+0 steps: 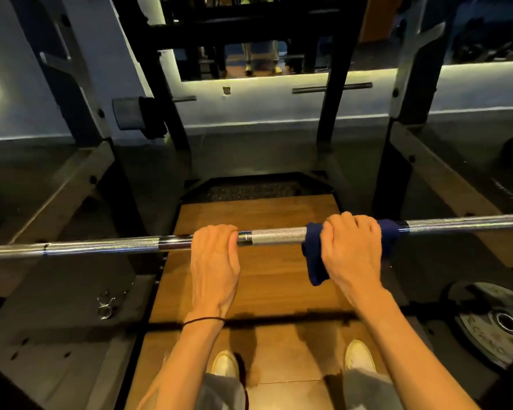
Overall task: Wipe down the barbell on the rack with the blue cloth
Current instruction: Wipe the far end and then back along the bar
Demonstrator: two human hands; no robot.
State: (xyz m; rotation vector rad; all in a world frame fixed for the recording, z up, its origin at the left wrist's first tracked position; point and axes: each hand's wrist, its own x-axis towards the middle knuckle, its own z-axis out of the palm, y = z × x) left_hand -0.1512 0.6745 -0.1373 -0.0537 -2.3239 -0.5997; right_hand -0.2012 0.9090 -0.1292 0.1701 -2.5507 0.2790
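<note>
The barbell is lying horizontally across the view, spanning the frame from the left edge to the right edge above a wooden platform. The right hand is curling over the bar from above, fingers wrapped forward, clamping the blue cloth against the shaft; the cloth is wrapping around the bar under the palm, showing on both sides of the hand, with a loose fold hanging down on the inner side. The left hand is gripping the bare bar directly, fingers closed over it, just left of a knurled section that is separating the two hands. A thin dark band is circling the left wrist. Two pale shoes are standing on the platform below the forearms. A weight plate is lying flat on the floor at the lower right, well apart from the bar. Spring collars are lying on the dark floor at the lower left. Black rack uprights are rising beyond the bar.
</note>
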